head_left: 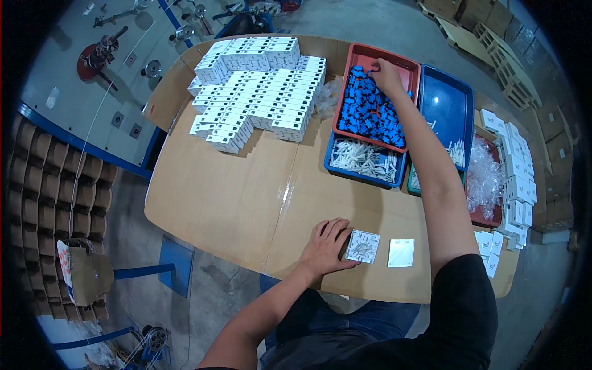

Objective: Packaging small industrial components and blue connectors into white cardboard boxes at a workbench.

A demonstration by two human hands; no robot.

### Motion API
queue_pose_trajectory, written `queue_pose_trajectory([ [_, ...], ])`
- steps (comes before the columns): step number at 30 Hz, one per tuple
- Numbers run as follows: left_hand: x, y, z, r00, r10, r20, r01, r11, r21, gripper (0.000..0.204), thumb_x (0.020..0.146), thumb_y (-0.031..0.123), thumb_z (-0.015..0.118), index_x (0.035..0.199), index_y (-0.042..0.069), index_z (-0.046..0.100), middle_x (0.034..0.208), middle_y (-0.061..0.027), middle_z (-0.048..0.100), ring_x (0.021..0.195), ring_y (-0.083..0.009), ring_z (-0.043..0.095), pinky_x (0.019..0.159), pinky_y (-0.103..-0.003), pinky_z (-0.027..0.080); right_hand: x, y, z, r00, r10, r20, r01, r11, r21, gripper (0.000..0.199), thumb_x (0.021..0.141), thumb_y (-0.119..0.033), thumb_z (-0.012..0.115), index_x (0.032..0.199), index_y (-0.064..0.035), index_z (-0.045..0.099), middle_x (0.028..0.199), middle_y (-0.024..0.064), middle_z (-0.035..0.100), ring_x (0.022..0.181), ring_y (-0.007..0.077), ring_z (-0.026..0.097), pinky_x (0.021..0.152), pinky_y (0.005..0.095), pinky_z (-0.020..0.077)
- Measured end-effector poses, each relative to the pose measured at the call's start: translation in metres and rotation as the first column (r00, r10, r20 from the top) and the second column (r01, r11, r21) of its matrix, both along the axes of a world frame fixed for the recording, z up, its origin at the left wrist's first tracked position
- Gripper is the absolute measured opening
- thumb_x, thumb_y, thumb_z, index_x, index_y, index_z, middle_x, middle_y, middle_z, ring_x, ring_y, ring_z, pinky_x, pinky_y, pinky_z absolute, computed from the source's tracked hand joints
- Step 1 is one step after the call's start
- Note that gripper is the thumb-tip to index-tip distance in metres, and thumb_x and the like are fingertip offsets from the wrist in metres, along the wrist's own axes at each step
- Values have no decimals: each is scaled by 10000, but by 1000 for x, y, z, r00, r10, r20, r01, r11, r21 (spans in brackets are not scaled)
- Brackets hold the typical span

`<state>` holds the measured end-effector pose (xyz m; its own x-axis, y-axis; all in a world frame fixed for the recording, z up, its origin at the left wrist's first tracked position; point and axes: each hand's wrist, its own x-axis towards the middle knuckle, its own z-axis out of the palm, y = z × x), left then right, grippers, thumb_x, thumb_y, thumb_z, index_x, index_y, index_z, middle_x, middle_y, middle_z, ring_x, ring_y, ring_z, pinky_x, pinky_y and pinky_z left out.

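Observation:
Near the front edge of the table my left hand (325, 248) is wrapped around the side of a small square white box (362, 246). Its top face shows something clear and crumpled in it. Just right of the box lies a flat white square plate (401, 253), touched by neither hand. My right arm stretches far forward, and my right hand (387, 78) is inside a red tray (338, 117) of small blue plastic parts (370, 111). Its fingers are curled together at the far end of the heap, and their tips are partly hidden, so what they pinch is unclear.
White boxes (259, 86) stand in stacked rows at the back left. White plugs fill a blue tray (361, 179) under the red one. Another blue tray (445, 92), a bin of clear plastic bags (484, 179) and more white boxes (517, 179) line the right side.

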<state>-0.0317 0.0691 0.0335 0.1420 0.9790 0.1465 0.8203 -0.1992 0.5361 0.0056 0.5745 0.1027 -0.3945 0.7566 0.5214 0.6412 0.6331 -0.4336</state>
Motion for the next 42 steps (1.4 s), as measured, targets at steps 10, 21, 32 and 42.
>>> queue_pose_trajectory([
  [10, 3, -7, -4, 1000, -19, 20, 18, 998, 52, 838, 733, 604, 775, 1306, 30, 564, 1398, -158, 499, 1391, -318, 409, 1169, -507, 283, 103, -254, 69, 901, 384, -203, -186, 763, 620, 304, 755, 94, 758, 1002, -83, 756, 1024, 116, 620, 890, 267, 648, 722, 350, 559],
  [21, 8, -10, -11, 1000, 10, -6, -10, 998, 65, 866, 719, 631, 772, 1317, 51, 538, 1407, -144, 488, 1370, -310, 428, 1173, -505, 280, 161, -376, 81, 812, 479, -334, -228, 786, 574, 293, 791, 114, 735, 1057, -5, 708, 1122, 193, 701, 936, 305, 720, 781, 355, 597],
  [32, 13, -8, -5, 999, 40, -16, -38, 991, 130, 831, 702, 609, 796, 1295, 70, 574, 1376, -131, 522, 1326, -319, 465, 1145, -501, 314, 165, -475, 11, -93, -630, -771, -750, 554, -362, 356, 1004, -47, 617, 1348, 13, 550, 1196, 147, 666, 1087, 194, 672, 930, 280, 572],
  [42, 14, -12, -5, 999, 34, 7, -35, 990, 137, 850, 655, 509, 866, 1323, 72, 575, 1378, -134, 528, 1298, -346, 483, 1112, -487, 349, 187, -485, 5, -162, -557, -815, -966, 258, 16, 452, 1027, -109, 571, 1431, 54, 449, 1474, 267, 481, 1185, 232, 653, 1046, 324, 540],
])
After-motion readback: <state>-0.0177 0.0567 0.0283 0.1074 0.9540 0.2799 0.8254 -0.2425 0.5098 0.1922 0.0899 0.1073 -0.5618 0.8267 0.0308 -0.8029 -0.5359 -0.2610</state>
